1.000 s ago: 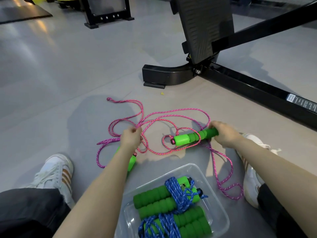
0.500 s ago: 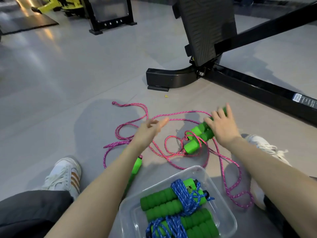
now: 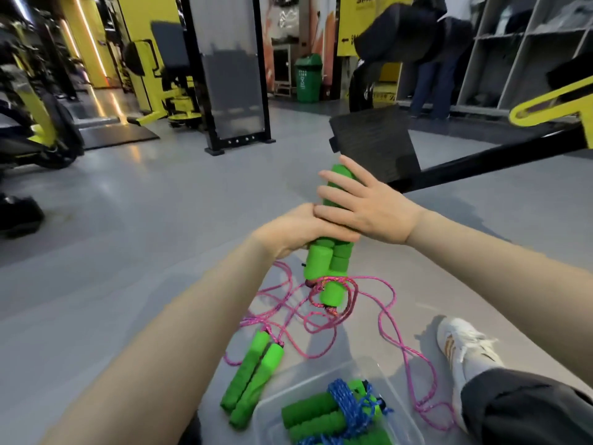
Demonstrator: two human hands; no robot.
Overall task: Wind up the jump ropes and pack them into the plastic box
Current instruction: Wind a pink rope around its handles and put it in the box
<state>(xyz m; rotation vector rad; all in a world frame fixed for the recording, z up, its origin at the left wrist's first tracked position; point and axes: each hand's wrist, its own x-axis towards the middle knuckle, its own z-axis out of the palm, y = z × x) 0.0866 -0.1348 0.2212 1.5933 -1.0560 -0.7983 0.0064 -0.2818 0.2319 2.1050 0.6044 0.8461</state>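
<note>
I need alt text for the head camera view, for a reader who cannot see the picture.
Two bare hands, left hand and right hand, hold a pair of green foam handles upright, with a loose pink jump rope trailing on the grey gym floor. Another pair of green handles lies beside a clear plastic box holding a wound blue jump rope.

Indoor light is even and moderately bright. Warm streaks of glare lie on the grey floor (image 3: 106, 104) at upper left. Soft, weak shadows fall under the pink rope (image 3: 388, 319) and beside the white shoe (image 3: 465, 351). Motion blur smears the whole frame, worst on the yellow machines (image 3: 29, 104) at the left edge. Wide-angle distortion bends the shelving (image 3: 526, 49) at right.
</note>
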